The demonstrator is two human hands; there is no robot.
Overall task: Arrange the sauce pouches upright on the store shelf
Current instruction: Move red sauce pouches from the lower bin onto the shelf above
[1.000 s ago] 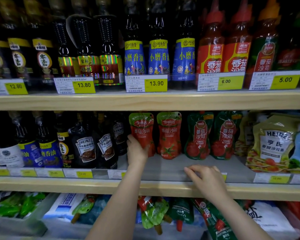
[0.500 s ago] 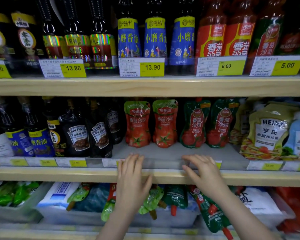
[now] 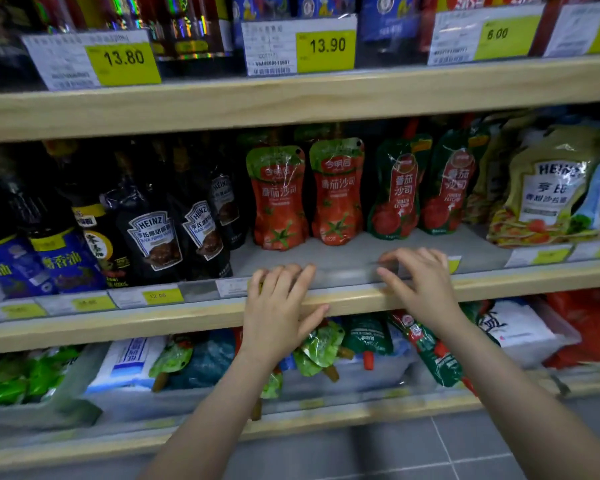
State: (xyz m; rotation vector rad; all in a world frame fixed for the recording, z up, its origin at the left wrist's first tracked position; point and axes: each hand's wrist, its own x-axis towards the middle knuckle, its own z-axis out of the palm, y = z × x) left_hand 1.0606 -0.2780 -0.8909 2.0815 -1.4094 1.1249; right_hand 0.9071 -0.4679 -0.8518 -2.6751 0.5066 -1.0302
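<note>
Two red tomato sauce pouches (image 3: 278,199) (image 3: 337,192) stand upright side by side at the back of the middle shelf (image 3: 343,265). Right of them stand two dark green ketchup pouches (image 3: 397,188) (image 3: 452,183). My left hand (image 3: 278,306) rests empty on the shelf's front lip, fingers spread, in front of the left red pouch. My right hand (image 3: 420,285) hovers over the lip at the price rail, fingers apart, holding nothing. More pouches (image 3: 426,344) lie jumbled in a bin on the lower shelf, partly hidden by my arms.
Dark Heinz sauce bottles (image 3: 153,233) crowd the shelf's left part. Large Heinz salad dressing pouches (image 3: 548,188) lean at the right. The upper shelf edge (image 3: 291,98) carries price tags. Grey floor tiles (image 3: 465,445) show below.
My left hand let go of the left red pouch and drew back to the shelf's front edge. The view has tilted down and moved closer. My right hand stayed near the lip.
</note>
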